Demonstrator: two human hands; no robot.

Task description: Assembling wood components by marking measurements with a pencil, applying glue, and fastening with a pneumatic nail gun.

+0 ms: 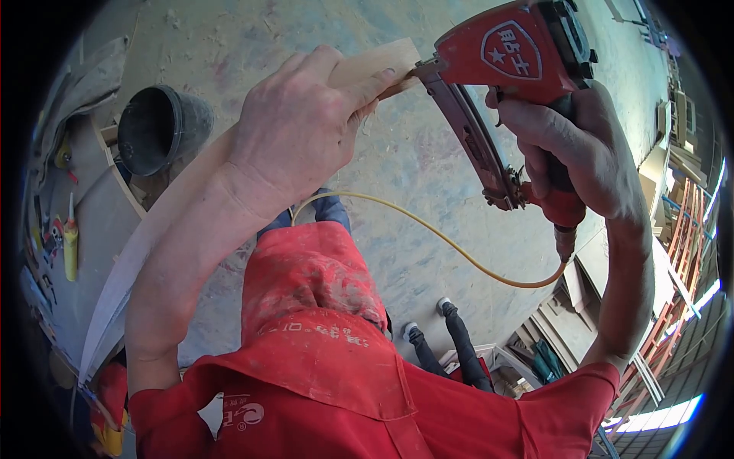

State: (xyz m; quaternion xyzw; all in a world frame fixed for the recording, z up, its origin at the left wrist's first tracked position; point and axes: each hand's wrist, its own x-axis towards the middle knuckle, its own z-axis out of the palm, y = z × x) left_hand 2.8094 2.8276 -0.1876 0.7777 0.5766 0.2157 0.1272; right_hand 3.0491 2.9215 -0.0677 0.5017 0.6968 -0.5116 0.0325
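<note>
A long, pale wooden strip (pixel 380 63) runs from the upper middle down to the lower left, bending toward the picture's rim. My left hand (pixel 294 122) is closed round it near its far end, thumb along the edge. In my right hand (pixel 569 145) is a red pneumatic nail gun (pixel 497 53), gripped by its handle with a finger at the trigger. The gun's nose meets or nearly meets the strip's end; I cannot tell whether they touch. Its slim magazine slants down toward me. A yellow air hose (pixel 459 246) leaves the handle's base and curves back past my apron.
A black bucket (pixel 164 126) stands at the left by a workbench (pixel 95 191) holding a yellow tube (pixel 70 249) and small tools. Another person's legs (pixel 459 344) show at the lower middle. Boards (pixel 562 329) and an orange metal frame (pixel 680 260) lie along the right.
</note>
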